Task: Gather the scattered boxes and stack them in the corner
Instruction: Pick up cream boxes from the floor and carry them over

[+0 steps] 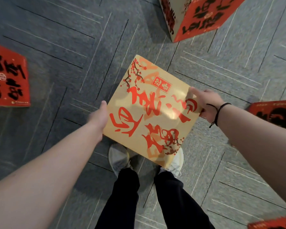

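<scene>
Right now both hands hold one gold box (151,111) up above the grey carpet floor (73,47), over the person's shoes (118,157). The left hand (98,115) presses flat on its left side. The right hand (205,104) has its fingers curled tight round the right edge. The box looks stiff, smooth and probably light, so it could slip; gripping two opposite sides seems best. More red boxes lie apart on the floor: one far left (8,78), one at the top (196,15), two at the right (274,113). No corner shows here.
</scene>
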Demonstrator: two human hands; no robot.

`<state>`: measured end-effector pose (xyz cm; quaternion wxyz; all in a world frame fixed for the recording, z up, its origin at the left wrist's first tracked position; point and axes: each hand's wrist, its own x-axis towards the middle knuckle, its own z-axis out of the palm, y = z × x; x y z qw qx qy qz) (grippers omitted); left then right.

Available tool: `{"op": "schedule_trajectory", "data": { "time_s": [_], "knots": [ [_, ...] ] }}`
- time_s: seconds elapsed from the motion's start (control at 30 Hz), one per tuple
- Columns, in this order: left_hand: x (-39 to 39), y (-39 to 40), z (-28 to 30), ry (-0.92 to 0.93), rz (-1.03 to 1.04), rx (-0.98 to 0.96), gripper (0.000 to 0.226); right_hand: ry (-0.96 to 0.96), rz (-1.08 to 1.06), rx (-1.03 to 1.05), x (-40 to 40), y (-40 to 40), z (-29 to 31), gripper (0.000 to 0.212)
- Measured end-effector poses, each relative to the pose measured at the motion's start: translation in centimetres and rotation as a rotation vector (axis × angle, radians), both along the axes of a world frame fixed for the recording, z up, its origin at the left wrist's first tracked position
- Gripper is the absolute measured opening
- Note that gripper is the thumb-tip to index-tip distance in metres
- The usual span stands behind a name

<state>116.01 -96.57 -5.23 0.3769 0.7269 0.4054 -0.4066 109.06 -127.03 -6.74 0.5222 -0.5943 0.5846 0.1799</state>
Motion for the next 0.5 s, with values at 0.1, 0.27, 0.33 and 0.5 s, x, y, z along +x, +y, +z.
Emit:
{"op": "schedule_trajectory", "data": {
  "time_s": [0.1, 0.27, 0.33, 0.5],
  "knots": [
    [2.6, -1.3, 3.4, -0.093, -0.047, 0.02, 0.053, -0.05, -0.051, -0.031, 0.5, -0.8, 3.3, 0.033],
    [7.0, -5.0, 11.1, -0.284, -0.051, 0.001, 0.051, -0.162, -0.088, -0.113, 1.2, -3.3, 11.6, 0.04],
    [8.3, -7.7, 15.4, -0.37, -0.005, 0.001, 0.043, -0.214, -0.103, -0.139, 0.8, -4.5, 15.5, 0.045],
    [10.5, -14.0, 26.6, -0.497, 0.017, -0.08, 0.037, -0.276, -0.149, -0.167, -1.5, -7.8, 26.6, 0.058]
  ]
}}
